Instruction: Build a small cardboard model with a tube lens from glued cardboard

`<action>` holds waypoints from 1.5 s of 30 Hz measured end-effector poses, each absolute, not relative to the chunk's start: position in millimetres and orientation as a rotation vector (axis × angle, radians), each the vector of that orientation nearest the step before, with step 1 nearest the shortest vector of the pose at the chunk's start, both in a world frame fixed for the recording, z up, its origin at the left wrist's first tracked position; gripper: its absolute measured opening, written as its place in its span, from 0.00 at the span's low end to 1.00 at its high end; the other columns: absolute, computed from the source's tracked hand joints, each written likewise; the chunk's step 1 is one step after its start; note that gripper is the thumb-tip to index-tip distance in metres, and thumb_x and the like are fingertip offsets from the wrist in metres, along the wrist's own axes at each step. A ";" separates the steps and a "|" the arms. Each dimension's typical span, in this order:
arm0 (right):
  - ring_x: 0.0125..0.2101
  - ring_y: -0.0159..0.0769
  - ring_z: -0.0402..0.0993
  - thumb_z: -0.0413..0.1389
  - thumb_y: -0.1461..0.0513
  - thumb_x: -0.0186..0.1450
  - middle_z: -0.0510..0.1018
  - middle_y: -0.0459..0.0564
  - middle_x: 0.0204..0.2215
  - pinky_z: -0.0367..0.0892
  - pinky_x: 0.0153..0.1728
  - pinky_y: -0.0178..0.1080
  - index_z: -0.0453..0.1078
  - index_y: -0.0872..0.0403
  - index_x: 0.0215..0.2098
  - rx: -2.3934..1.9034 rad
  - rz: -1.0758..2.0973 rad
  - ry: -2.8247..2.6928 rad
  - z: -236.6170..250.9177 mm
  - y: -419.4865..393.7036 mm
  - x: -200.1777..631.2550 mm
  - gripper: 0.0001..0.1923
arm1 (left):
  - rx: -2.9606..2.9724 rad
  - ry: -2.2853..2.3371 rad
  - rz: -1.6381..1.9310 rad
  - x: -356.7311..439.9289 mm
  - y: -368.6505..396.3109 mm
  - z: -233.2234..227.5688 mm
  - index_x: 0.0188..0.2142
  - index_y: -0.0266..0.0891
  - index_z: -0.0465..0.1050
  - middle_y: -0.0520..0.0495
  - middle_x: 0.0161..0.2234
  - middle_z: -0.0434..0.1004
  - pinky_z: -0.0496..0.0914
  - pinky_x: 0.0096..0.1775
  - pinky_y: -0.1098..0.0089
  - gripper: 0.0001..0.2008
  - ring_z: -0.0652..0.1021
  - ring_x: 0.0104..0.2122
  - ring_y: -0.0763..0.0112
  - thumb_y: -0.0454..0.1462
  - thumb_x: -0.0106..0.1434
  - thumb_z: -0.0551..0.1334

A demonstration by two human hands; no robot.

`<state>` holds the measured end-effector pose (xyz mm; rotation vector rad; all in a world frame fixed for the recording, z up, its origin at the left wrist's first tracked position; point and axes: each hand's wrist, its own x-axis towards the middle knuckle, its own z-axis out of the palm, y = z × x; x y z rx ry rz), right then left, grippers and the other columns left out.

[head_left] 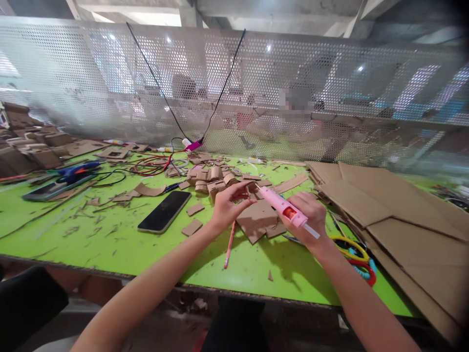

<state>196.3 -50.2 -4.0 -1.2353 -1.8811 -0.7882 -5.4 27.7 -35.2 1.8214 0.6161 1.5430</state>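
Note:
My right hand (307,210) is wrapped round a pink glue gun (274,199), whose clear glue stick pokes out of the back. The nozzle points up and left, close to a small piece of cardboard (252,188) pinched in the fingers of my left hand (227,205). How the nozzle meets that piece is too small to tell. Beneath my hands lie flat cardboard pieces (255,221) and a pencil (230,244). Just beyond my left hand sits a heap of small curved cardboard parts (215,176).
A phone (164,211) lies left of my hands. Scissors with yellow handles (351,248) are at right, beside large stacked cardboard sheets (410,230). Far left are a blue glue gun (76,171) and piled cardboard shapes (32,146). Cables run up the perforated metal screen (146,73).

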 end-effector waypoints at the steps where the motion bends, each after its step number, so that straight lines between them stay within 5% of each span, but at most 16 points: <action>1: 0.22 0.33 0.57 0.55 0.62 0.59 0.65 0.44 0.17 0.49 0.23 0.37 0.58 0.52 0.18 -1.237 -0.791 -1.881 -3.9 -50.0 196.5 0.13 | 1.824 0.630 1.545 -5.6 28.2 -35.9 0.47 0.36 0.73 0.42 0.41 0.80 0.78 0.43 0.62 0.25 0.81 0.37 0.64 0.41 0.50 0.71; 19: 0.22 0.33 0.58 0.54 0.61 0.58 0.64 0.45 0.17 0.50 0.23 0.37 0.57 0.52 0.18 -1.310 -0.801 -1.870 -1.3 -51.9 196.2 0.14 | 1.795 0.654 1.552 -6.1 33.2 -40.6 0.48 0.36 0.72 0.41 0.42 0.80 0.78 0.44 0.63 0.25 0.81 0.37 0.65 0.41 0.51 0.70; 27: 0.25 0.35 0.66 0.55 0.60 0.59 0.73 0.50 0.24 0.59 0.25 0.35 0.67 0.54 0.27 -1.342 -0.738 -1.584 2.0 -38.3 219.7 0.06 | 1.562 0.759 1.433 -7.9 30.3 -28.5 0.46 0.34 0.74 0.43 0.38 0.80 0.76 0.45 0.60 0.27 0.80 0.38 0.63 0.40 0.45 0.73; 32: 0.29 0.42 0.71 0.56 0.47 0.57 0.75 0.54 0.27 0.64 0.31 0.40 0.68 0.55 0.29 -1.653 -0.585 -1.302 -7.4 -15.1 258.0 0.18 | 1.270 0.795 1.392 -11.0 42.4 -27.6 0.42 0.33 0.74 0.47 0.33 0.80 0.75 0.40 0.66 0.26 0.79 0.35 0.66 0.43 0.44 0.73; 38: 0.20 0.40 0.72 0.53 0.39 0.53 0.75 0.54 0.21 0.62 0.21 0.38 0.69 0.55 0.28 -2.266 0.070 -1.189 -20.7 -7.2 284.4 0.28 | 0.999 0.614 1.315 -12.3 51.8 -27.0 0.32 0.33 0.73 0.51 0.29 0.77 0.72 0.36 0.78 0.19 0.79 0.32 0.76 0.41 0.44 0.74; 45: 0.27 0.46 0.76 0.51 0.39 0.53 0.78 0.61 0.25 0.64 0.24 0.38 0.72 0.60 0.35 -2.367 0.055 -1.168 -33.2 -0.4 301.3 0.33 | 0.862 0.543 1.245 -12.0 53.7 -26.9 0.31 0.34 0.74 0.47 0.33 0.79 0.72 0.33 0.83 0.15 0.80 0.34 0.77 0.39 0.46 0.73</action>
